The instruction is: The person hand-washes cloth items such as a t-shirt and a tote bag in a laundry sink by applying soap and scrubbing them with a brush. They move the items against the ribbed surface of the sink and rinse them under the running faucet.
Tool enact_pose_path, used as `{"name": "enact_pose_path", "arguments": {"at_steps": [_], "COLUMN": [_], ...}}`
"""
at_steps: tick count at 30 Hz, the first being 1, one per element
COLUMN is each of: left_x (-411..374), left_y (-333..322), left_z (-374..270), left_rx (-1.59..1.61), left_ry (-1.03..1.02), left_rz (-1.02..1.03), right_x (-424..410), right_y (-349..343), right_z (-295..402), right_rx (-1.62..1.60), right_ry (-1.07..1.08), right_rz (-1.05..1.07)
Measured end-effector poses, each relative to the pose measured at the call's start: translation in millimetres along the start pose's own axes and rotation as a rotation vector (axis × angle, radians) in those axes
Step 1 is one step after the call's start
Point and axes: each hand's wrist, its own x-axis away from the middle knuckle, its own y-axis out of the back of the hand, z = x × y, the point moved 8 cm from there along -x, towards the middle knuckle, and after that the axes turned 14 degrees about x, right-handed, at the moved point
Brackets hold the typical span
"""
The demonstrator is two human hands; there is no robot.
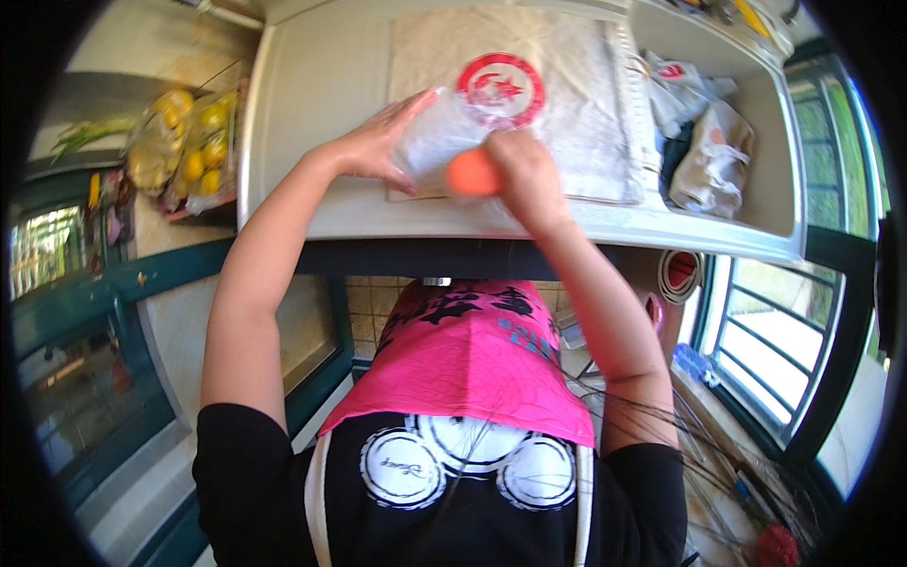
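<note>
A wet, beige cloth bag (581, 92) with a round red star print lies flat on the pale washboard part of a laundry sink (319, 85). My right hand (528, 173) is closed around a rounded orange object (473, 172), probably a scrubbing brush. It is blurred by motion and its underside is hidden. Both are over the near half of the bag. At the bag's left side, my left hand (375, 145) rests with thumb and fingers spread. Whitish suds (439, 142) lie between the two hands, reaching the lower edge of the print.
The sink's basin (769, 163) at the right holds more crumpled cloth bags (712, 163). Plastic bags of yellow fruit (205, 149) stand left of the sink. A barred window (772, 340) is at the right, with a plastic bottle (694, 363) on the ledge below.
</note>
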Motion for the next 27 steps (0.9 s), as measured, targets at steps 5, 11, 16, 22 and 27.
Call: {"name": "enact_pose_path", "arguments": {"at_steps": [5, 11, 16, 22, 27], "left_x": [18.7, 18.5, 17.4, 21.4, 13.4], "left_y": [0.7, -0.9, -2.3, -1.0, -7.3], "left_z": [19.4, 25.6, 32.0, 32.5, 53.2], "left_rx": [0.03, -0.013, -0.009, 0.0, -0.027], "left_ry": [0.005, -0.062, -0.121, -0.135, -0.2], "left_rz": [0.014, -0.018, 0.001, -0.003, -0.025], "right_x": [30.8, 9.0, 16.6, 51.6, -13.8], "right_y": [13.8, -13.3, -16.3, 16.6, -66.7], "right_z": [-33.0, 2.8, 19.6, -34.6, 109.3], "right_rx": [0.065, 0.106, 0.175, 0.248, 0.086], "right_ry": [-0.071, -0.118, -0.113, -0.418, -0.033], "right_rz": [-0.027, 0.025, -0.011, 0.16, 0.179]}}
